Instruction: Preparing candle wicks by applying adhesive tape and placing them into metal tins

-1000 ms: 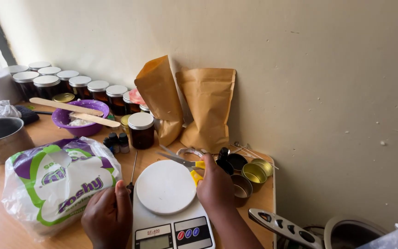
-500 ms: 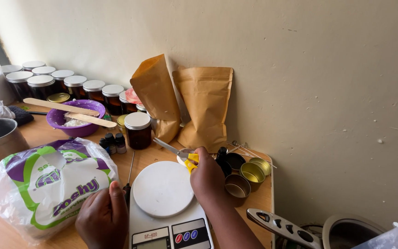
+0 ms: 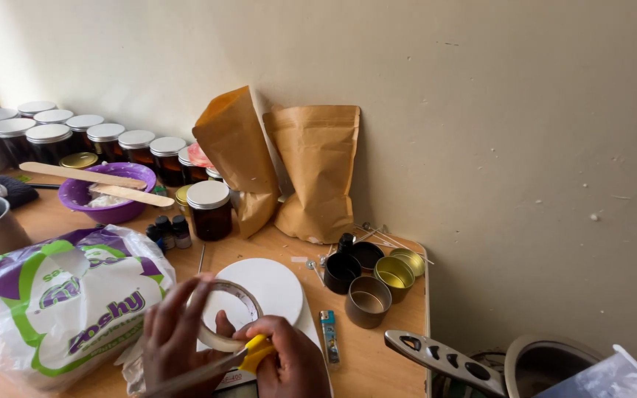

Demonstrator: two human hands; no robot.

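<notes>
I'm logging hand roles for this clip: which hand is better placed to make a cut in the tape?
Right, probably. The right hand already holds the yellow-handled scissors just below the tape roll, while the left hand has its grip on the roll's rim, steadying it above the white scale.

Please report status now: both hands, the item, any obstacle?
Left hand holds clear tape roll. Right hand holds yellow-handled scissors. White round scale beneath.

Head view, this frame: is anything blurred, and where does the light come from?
Head view: the left hand is motion-smeared at its fingertips around the clear tape roll; the right hand with yellow-handled scissors is sharper. Soft daylight from the left; brown paper pouches cast faint shadows on the wall.
</notes>
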